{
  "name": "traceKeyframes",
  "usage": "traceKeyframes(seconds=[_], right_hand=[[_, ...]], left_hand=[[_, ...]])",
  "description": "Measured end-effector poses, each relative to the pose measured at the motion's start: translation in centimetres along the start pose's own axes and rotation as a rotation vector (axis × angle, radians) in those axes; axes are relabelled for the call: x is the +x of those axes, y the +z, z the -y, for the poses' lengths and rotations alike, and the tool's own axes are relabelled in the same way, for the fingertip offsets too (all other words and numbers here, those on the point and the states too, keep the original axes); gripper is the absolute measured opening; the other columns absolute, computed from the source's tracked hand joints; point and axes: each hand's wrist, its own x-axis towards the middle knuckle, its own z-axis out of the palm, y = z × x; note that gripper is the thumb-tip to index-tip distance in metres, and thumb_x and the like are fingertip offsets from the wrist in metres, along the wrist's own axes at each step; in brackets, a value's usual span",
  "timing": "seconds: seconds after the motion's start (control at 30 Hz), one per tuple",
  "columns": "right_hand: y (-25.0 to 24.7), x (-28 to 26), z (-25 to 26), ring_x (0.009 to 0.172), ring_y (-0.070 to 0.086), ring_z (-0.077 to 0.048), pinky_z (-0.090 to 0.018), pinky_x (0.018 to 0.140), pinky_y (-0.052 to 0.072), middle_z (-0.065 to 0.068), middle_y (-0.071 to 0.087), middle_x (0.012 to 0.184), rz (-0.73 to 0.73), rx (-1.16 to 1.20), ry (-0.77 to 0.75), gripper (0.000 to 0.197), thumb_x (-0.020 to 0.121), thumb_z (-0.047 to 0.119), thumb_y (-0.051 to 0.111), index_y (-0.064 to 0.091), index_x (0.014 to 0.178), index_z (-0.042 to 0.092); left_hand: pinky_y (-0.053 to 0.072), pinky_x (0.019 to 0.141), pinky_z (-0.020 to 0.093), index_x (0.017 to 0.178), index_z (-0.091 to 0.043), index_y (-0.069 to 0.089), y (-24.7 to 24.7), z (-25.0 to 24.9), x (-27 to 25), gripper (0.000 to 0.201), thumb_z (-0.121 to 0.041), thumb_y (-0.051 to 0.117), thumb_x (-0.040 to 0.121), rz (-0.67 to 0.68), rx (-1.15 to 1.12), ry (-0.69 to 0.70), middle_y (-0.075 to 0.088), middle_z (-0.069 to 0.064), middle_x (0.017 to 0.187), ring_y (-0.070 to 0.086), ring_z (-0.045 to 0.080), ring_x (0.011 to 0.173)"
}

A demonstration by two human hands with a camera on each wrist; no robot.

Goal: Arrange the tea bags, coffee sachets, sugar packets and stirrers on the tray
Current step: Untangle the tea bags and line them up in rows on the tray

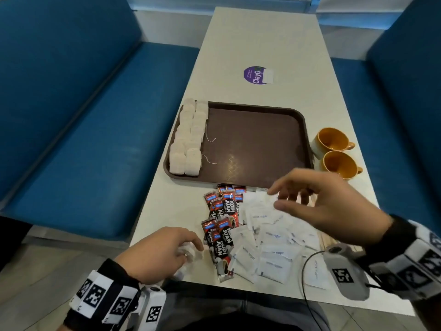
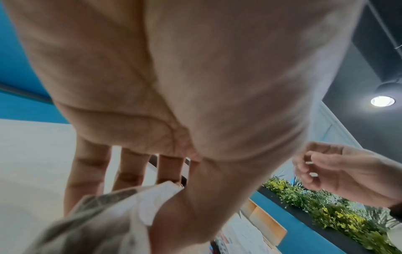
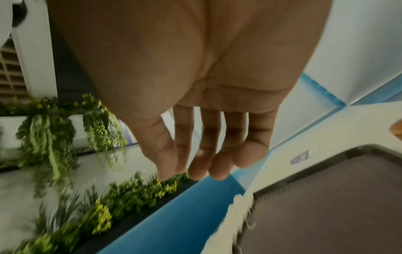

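**Tea bags lined up on tray; sachets and packets on table**

Head view. I see the tray (image 1: 250, 139) lying on the table (image 1: 262, 44), with tea bags (image 1: 188, 137) set in two columns along its left edge; the rest of its floor is bare. Coffee sachets (image 1: 220, 218) lie in a loose pile on the table just in front of the tray, touching the scattered sugar packets (image 1: 269, 244) to their right. The stirrers (image 1: 327, 240) show only as a pale wooden strip under my right wrist. Two cups (image 1: 334, 149) stand beside the tray's right edge. My left hand (image 1: 162, 254) sits at the near table edge, fingers curled round a crumpled tea bag (image 1: 188, 253). My right hand (image 1: 327, 204) hangs above the packets, fingers loosely spread, grasping nothing.

Left wrist view. This adds the underside of the grip: the thumb (image 2: 195, 197) pins the tea bag (image 2: 121, 211) against the fingers (image 2: 128, 171). It also catches the right hand (image 2: 348, 171) from the side, with a thin white sliver by its fingers; I cannot tell what that is.

Right wrist view. The right hand (image 3: 195, 86) is seen palm-on, fingers (image 3: 206, 154) relaxed and empty. Below it are the tray (image 3: 337, 206) floor and a blurred white row of tea bags (image 3: 230, 221) at its edge. The sachets and packets are out of frame here.
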Motion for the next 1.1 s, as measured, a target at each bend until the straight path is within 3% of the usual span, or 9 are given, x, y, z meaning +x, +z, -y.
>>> traceKeyframes(seconds=[0.1, 0.33, 0.5, 0.6, 0.7, 0.77, 0.87, 1.0, 1.1], right_hand=[[-2.9, -0.6, 0.4, 0.092, 0.069, -0.005, -0.014, 0.076, 0.054, 0.019, 0.072, 0.097, -0.139, 0.040, 0.001, 0.018, 0.086, 0.033, 0.075, 0.073, 0.104, 0.034], [-7.0, -1.9, 1.7, 0.087, 0.070, -0.022, -0.048, 0.080, 0.060, -0.001, 0.074, 0.096, -0.395, 0.082, -0.003, 0.016, 0.089, 0.025, 0.074, 0.074, 0.105, 0.025], [-6.9, -5.8, 3.2, 0.088, 0.070, -0.023, -0.034, 0.078, 0.061, -0.001, 0.071, 0.092, -0.393, 0.145, 0.008, 0.021, 0.086, 0.025, 0.073, 0.072, 0.107, 0.026], [-4.2, -7.8, 0.8, 0.084, 0.067, -0.014, -0.025, 0.076, 0.058, 0.007, 0.070, 0.088, -0.305, 0.105, 0.166, 0.015, 0.086, 0.028, 0.074, 0.072, 0.099, 0.034], [0.5, -9.1, -4.1, 0.082, 0.059, -0.005, -0.019, 0.071, 0.050, 0.016, 0.065, 0.083, -0.078, -0.138, 0.334, 0.011, 0.090, 0.032, 0.076, 0.069, 0.090, 0.040], [3.4, -10.0, -7.0, 0.083, 0.055, -0.004, -0.020, 0.076, 0.046, 0.019, 0.057, 0.088, 0.075, -0.324, 0.365, 0.004, 0.093, 0.042, 0.070, 0.067, 0.095, 0.042], [6.0, -11.4, -8.8, 0.095, 0.050, -0.005, -0.027, 0.085, 0.047, 0.018, 0.047, 0.098, 0.219, -0.454, 0.393, 0.019, 0.098, 0.049, 0.057, 0.065, 0.112, 0.037], [6.9, -11.5, -8.9, 0.110, 0.049, -0.010, -0.028, 0.088, 0.046, 0.015, 0.049, 0.111, 0.199, -0.431, 0.351, 0.024, 0.100, 0.049, 0.052, 0.062, 0.117, 0.036], [6.9, -11.0, -9.3, 0.112, 0.046, -0.009, -0.026, 0.091, 0.045, 0.016, 0.050, 0.117, 0.172, -0.409, 0.320, 0.023, 0.100, 0.047, 0.053, 0.062, 0.119, 0.037]], left_hand=[[0.047, 0.091, 0.015, 0.112, -0.050, 0.068, 0.4, -0.2, 0.3, 0.051, -0.011, 0.048, 0.085, 0.015, 0.018, 0.018, 0.067, -0.030, 0.111, 0.059, -0.013, 0.104], [0.048, 0.089, 0.017, 0.107, -0.059, 0.063, 0.9, -0.9, 0.7, 0.051, -0.013, 0.050, 0.088, 0.020, 0.030, 0.078, 0.066, -0.033, 0.107, 0.058, -0.013, 0.101], [0.045, 0.090, 0.014, 0.104, -0.056, 0.067, 1.0, -2.4, 1.5, 0.051, -0.010, 0.055, 0.087, 0.064, 0.038, 0.196, 0.066, -0.030, 0.107, 0.057, -0.012, 0.103], [0.042, 0.095, 0.011, 0.108, -0.055, 0.068, 1.4, -3.3, 2.2, 0.052, -0.010, 0.058, 0.084, 0.084, 0.051, 0.251, 0.062, -0.039, 0.110, 0.054, -0.016, 0.107], [0.043, 0.093, 0.014, 0.114, -0.063, 0.060, 2.0, -4.2, 3.0, 0.056, -0.014, 0.054, 0.087, 0.128, 0.113, 0.287, 0.059, -0.032, 0.109, 0.054, -0.014, 0.105], [0.044, 0.089, 0.017, 0.118, -0.066, 0.056, 2.3, -5.0, 3.3, 0.058, -0.015, 0.049, 0.091, 0.176, 0.164, 0.311, 0.055, -0.024, 0.103, 0.053, -0.009, 0.100], [0.044, 0.088, 0.021, 0.124, -0.068, 0.052, 2.8, -6.3, 3.5, 0.056, -0.019, 0.044, 0.098, 0.223, 0.234, 0.333, 0.050, -0.017, 0.101, 0.051, -0.003, 0.098], [0.043, 0.091, 0.024, 0.121, -0.071, 0.051, 3.7, -6.8, 3.6, 0.061, -0.015, 0.040, 0.098, 0.260, 0.291, 0.330, 0.050, -0.012, 0.104, 0.051, 0.001, 0.102], [0.041, 0.092, 0.021, 0.133, -0.064, 0.049, 4.3, -6.8, 3.8, 0.062, -0.014, 0.039, 0.099, 0.248, 0.309, 0.315, 0.050, -0.012, 0.109, 0.051, 0.003, 0.108]])
